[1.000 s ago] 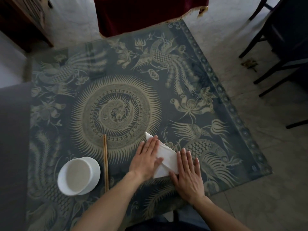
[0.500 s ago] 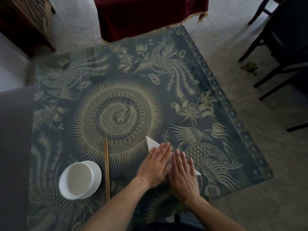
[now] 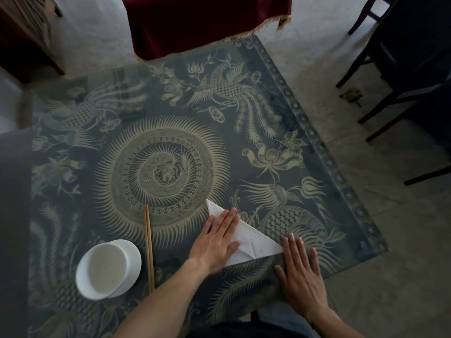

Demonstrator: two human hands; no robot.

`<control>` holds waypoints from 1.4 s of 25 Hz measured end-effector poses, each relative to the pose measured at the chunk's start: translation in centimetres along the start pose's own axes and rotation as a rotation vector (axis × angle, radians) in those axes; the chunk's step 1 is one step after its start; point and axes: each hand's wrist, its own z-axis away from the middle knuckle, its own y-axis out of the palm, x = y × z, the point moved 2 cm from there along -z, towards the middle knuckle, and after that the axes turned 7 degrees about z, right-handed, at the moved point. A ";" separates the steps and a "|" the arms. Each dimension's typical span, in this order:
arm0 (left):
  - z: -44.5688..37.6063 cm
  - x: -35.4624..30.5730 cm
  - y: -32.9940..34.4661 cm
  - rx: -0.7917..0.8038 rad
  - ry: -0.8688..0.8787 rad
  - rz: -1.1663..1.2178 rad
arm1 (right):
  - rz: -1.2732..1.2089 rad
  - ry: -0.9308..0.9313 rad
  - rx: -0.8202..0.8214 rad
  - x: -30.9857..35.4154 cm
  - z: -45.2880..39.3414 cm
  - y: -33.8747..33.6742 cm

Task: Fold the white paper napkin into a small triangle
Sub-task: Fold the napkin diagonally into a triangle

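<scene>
The white napkin (image 3: 251, 237) lies folded in a triangle at the table's (image 3: 317, 132) five o'clock. The left hand (image 3: 217, 240) presses flat on it; the right hand (image 3: 301, 272), fingers straight, touches its four o'clock tip.

Napkin (image 3: 253, 242): white paper, matt, showing soft creases. Tabletop (image 3: 305, 132): glossy glass sheet lying over patterned blue-and-cream cloth, catching faint reflections. Chopsticks (image 3: 149, 247): light wood, smooth. Bowl (image 3: 107, 269): white, smooth, looking matt. Floor (image 3: 390, 240): pale stone-like tiles, showing dull sheen.
</scene>
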 end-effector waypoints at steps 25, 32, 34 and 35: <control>0.3 6.3 -2.7 -0.027 -0.171 -0.070 | -0.022 -0.193 0.018 5.5 -3.0 -1.1; -2.6 4.9 -5.9 -0.203 -0.186 0.029 | -0.010 -0.260 0.007 5.2 -3.0 -1.5; -3.6 5.2 -6.7 -0.145 -0.217 0.023 | 0.024 -0.335 0.005 5.1 -2.8 -1.6; -3.9 5.3 -6.9 -0.124 -0.242 0.035 | 0.039 -0.373 0.001 5.0 -2.7 -1.6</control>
